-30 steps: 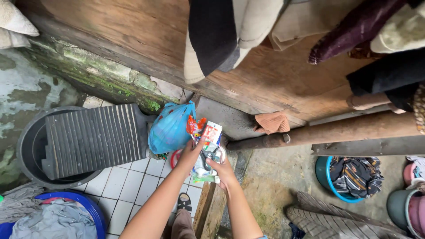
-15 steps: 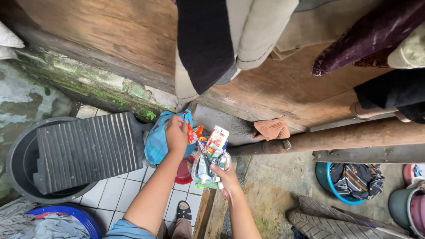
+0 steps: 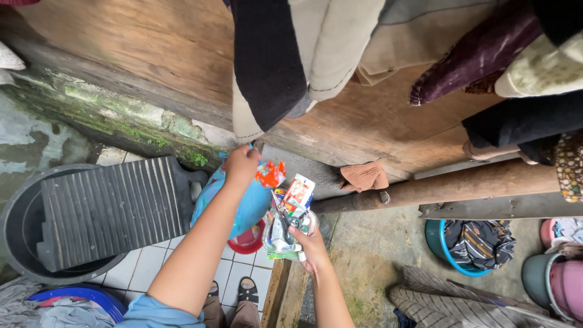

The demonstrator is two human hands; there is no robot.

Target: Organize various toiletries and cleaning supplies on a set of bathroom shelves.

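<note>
The left hand (image 3: 242, 164) is closed in a fist around the gathered neck of a blue plastic bag (image 3: 250, 203), up near the foot of the wooden wall — holding it by the top lets the thin film hang below the fist and bulge with whatever is inside. Something orange and crinkly (image 3: 270, 174) pokes out just beside the knuckles; whether it belongs to the bag or the bundle I cannot tell. The right hand (image 3: 311, 244) is lower and nearer the body, its fingers curled from beneath around a clear packet bundle (image 3: 285, 228): glossy sachets, a small red-and-white carton standing upright at the top, and what may be a dark looped handle, perhaps scissors. Cradling it from under keeps the loose pieces from sliding out.

Bag and bundle are just beside each other, above a red plastic dish (image 3: 248, 240) that shows under the bag's lower edge.

To the left a ribbed dark washboard (image 3: 112, 209) lies tilted across the rim of a round grey tub (image 3: 18, 228), its ridges running lengthwise — hard and matt. White floor tiles (image 3: 152, 267) lie below it, and a blue basin (image 3: 85, 297) of crumpled grey cloth sits at the bottom corner. The wall base is mossy concrete. Overhead, limp garments (image 3: 291, 54) hang in dark and cream folds. A rust-brown pipe (image 3: 449, 185) crosses on the right with a folded tan rag (image 3: 364, 176) at its end; further right a teal bucket (image 3: 435, 239) holds patterned fabric.
</note>
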